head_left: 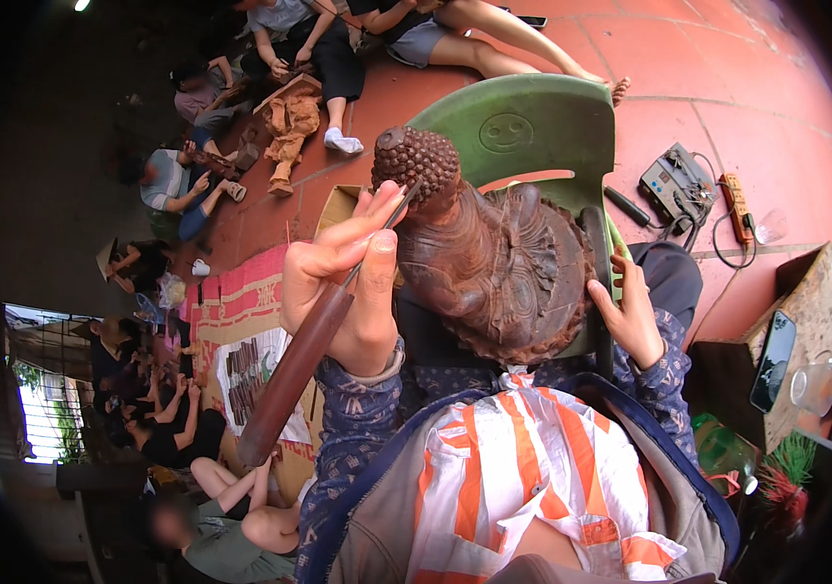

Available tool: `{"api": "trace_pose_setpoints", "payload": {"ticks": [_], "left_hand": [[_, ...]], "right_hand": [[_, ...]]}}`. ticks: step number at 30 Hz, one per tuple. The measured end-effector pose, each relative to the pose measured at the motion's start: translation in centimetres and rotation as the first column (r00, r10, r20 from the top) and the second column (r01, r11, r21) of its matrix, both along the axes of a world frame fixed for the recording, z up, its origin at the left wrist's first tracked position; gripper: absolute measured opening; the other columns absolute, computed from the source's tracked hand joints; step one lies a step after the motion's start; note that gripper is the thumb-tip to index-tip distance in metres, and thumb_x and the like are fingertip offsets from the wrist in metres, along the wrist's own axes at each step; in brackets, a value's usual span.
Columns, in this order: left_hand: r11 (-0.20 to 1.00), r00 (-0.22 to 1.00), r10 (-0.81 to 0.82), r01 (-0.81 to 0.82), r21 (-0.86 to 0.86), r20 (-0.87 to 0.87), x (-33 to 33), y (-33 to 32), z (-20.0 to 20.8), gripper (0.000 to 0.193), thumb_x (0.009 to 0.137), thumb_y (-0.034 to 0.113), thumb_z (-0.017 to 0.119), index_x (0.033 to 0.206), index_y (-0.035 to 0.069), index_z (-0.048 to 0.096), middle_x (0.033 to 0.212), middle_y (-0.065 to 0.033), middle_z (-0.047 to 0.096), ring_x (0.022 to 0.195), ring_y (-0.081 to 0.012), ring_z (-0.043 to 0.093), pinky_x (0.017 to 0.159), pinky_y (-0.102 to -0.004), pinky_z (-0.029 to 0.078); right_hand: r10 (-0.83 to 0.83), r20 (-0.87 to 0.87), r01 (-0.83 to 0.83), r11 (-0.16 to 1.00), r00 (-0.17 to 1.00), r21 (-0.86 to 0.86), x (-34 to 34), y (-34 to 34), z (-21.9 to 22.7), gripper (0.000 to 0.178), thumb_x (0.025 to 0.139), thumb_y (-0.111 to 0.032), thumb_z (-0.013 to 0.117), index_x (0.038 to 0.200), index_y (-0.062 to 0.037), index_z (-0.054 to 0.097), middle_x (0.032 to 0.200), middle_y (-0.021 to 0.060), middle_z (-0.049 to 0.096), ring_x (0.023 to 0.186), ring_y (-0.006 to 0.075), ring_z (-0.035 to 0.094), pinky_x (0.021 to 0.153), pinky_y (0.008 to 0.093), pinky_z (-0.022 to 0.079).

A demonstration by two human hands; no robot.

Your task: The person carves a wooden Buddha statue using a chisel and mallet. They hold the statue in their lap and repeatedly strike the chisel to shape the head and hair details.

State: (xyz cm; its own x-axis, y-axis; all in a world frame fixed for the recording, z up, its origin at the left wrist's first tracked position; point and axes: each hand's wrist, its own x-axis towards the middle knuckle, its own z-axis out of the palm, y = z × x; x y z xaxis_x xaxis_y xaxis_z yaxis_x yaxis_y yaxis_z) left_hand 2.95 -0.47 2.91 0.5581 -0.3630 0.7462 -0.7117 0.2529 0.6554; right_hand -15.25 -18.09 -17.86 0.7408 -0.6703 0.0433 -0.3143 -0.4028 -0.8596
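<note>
Dark brown wood: carved statue [494, 268] held in lap, resting against green chair [533, 127], knobbed head end pointing away and up, broad base toward body. Long axis running from lap out toward chair back, tilted slightly left at head.

Left hand [343, 282] closed around chisel [304, 360], thumb and fingers pinching slim metal shank near tip; thick reddish handle trailing down-left toward body. Tip lying at statue's neck, just below knobbed head, touching or nearly so; exact contact not resolvable. Left hand nearer to head end than right.

Right hand [630, 307] half open, fingers spread and pressed on right rim of statue base, steadying; nothing else held.

Nearer: striped orange-white cloth [523, 467] over chest and lap, patterned blue sleeves.

Right, on wooden box [820, 311]: dark phone [774, 360], clear glass [815, 384]. Beyond, on red tile floor [727, 58]: grey power unit [674, 180] with cables, orange power strip [735, 206].

Left, on mat: row of spare chisels [245, 365]. Farther off: other people seated on floor with carvings. Nothing between chisel tip and statue.
</note>
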Motion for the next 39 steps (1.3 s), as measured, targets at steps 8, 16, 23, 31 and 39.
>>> {"api": "trace_pose_setpoints", "payload": {"ticks": [8, 16, 23, 31, 39], "left_hand": [[0.998, 0.983, -0.007, -0.005, -0.063, -0.185, 0.7, 0.0, -0.4, 0.014, 0.09, 0.0, 0.058, 0.084, 0.002, 0.046, 0.097, -0.0235, 0.066, 0.111, -0.0413, 0.059, 0.093, -0.0465, 0.053], [0.983, 0.938, -0.181, 0.162, -0.086, -0.295, 1.1, 0.8, -0.3, 0.013, 0.089, 0.001, 0.06, 0.085, 0.003, 0.048, 0.095, -0.0193, 0.066, 0.11, -0.0418, 0.06, 0.1, -0.0517, 0.045], [0.993, 1.0, -0.008, 0.008, -0.116, 0.004, 0.4, 0.3, -0.4, 0.021, 0.088, -0.001, 0.06, 0.085, 0.004, 0.04, 0.097, -0.0288, 0.065, 0.103, -0.0396, 0.064, 0.102, -0.0549, 0.041], [0.997, 1.0, 0.006, -0.007, -0.071, -0.015, 0.9, 0.2, -1.1, 0.02, 0.089, 0.0, 0.059, 0.085, 0.003, 0.04, 0.098, -0.03, 0.064, 0.105, -0.042, 0.062, 0.09, -0.0476, 0.054], [0.998, 1.0, 0.018, -0.018, -0.066, 0.005, 0.5, -0.1, -1.4, 0.018, 0.089, -0.005, 0.056, 0.086, 0.003, 0.04, 0.099, -0.0308, 0.063, 0.107, -0.0436, 0.061, 0.087, -0.0465, 0.057]], "right_hand": [[0.027, -0.004, -0.026, 0.996, 1.0, 0.087, -1.1, 0.4, -1.2, 0.056, 0.091, -0.032, 0.063, 0.128, 0.0045, 0.042, 0.118, 0.0267, 0.052, 0.107, 0.0374, 0.055, 0.09, 0.041, 0.046], [0.196, -0.05, -0.196, 0.981, 0.979, 0.004, -2.7, -0.1, -2.0, 0.074, 0.079, -0.029, 0.075, 0.133, 0.0056, 0.037, 0.123, 0.0269, 0.046, 0.11, 0.04, 0.053, 0.093, 0.0422, 0.045], [0.074, -0.201, -0.097, 0.989, 0.977, -0.107, -2.1, 0.4, -3.0, 0.077, 0.065, -0.014, 0.07, 0.132, 0.0066, 0.038, 0.119, 0.0292, 0.047, 0.109, 0.046, 0.051, 0.093, 0.045, 0.045], [-0.001, 0.039, -0.023, 0.799, 0.999, 0.6, -3.1, -2.0, -3.1, 0.052, 0.079, -0.006, 0.057, 0.128, 0.0048, 0.045, 0.082, 0.0081, 0.059, 0.068, 0.0104, 0.055, 0.056, 0.0262, 0.046], [-0.079, 0.351, -0.103, 0.876, 0.933, 0.472, -3.7, -0.9, 3.9, 0.068, 0.077, -0.001, 0.07, 0.137, -0.0014, 0.038, 0.097, 0.0045, 0.056, 0.069, 0.0072, 0.055, 0.053, 0.0209, 0.047]]}}
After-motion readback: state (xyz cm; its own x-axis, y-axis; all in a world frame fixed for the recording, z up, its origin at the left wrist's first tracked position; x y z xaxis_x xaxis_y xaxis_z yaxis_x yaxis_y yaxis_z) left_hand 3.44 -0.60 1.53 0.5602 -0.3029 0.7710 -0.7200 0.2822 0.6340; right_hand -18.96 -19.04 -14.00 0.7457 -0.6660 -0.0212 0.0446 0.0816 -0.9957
